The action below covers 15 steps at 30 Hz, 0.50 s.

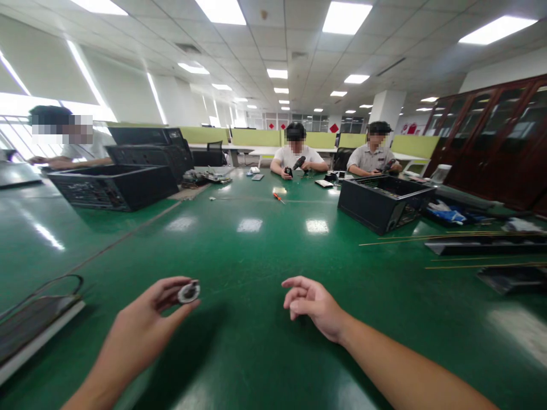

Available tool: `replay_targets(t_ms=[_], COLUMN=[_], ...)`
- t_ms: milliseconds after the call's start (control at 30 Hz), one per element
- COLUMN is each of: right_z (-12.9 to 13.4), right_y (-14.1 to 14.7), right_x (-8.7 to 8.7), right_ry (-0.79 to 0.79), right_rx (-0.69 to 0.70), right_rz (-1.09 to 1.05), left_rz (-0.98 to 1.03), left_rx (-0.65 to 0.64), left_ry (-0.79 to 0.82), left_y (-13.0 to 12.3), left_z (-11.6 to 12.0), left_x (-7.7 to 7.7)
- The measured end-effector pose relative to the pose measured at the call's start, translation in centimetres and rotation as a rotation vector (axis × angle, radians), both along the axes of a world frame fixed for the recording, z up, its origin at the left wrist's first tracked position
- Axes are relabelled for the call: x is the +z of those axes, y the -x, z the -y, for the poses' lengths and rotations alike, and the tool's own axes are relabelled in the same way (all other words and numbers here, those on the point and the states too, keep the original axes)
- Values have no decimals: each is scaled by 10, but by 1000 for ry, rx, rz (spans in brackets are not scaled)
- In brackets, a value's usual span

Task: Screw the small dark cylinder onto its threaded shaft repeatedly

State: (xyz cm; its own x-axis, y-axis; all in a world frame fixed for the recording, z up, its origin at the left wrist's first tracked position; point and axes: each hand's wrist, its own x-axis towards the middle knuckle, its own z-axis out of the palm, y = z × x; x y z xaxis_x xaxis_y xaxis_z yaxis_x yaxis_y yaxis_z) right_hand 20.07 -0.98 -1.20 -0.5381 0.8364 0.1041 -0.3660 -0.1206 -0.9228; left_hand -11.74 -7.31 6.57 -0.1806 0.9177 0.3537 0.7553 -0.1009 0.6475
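Pinching a small round part (pixel 188 292) between thumb and fingers, the left hand (pixel 147 322) hovered over the green table (pixel 252 262), on the near side of the orange screwdriver (pixel 278 197) and left of it. That grip was closed around the piece's edge, thumb below, fingertips above. The part looked whitish around its rim and darker toward the middle (finer detail was too small to tell). Nearer and slightly right of the screwdriver, the right hand (pixel 314 304) hung half open and empty, forefinger extended, other fingers loosely curled.
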Motion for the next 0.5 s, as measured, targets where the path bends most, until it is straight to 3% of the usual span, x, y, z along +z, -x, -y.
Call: replay_targets(t_ms=[133, 233, 367, 500], right_z=[-11, -14, -10, -5], right_y=[-4, -7, -7, -5], right_x=[-8, -13, -13, -7], right_ry=[-179, -311, -403, -446], right_rx=[-340, -423, -405, -413], right_rz=[226, 399, 476, 530], left_rz=[84, 45, 30, 71], left_rx=[-366, -513, -657, -614], left_ry=[48, 7, -42, -24], left_y=[-84, -126, -132, -117], left_z=[-38, -53, -62, -68], left_x=[-4, -14, -36, -53])
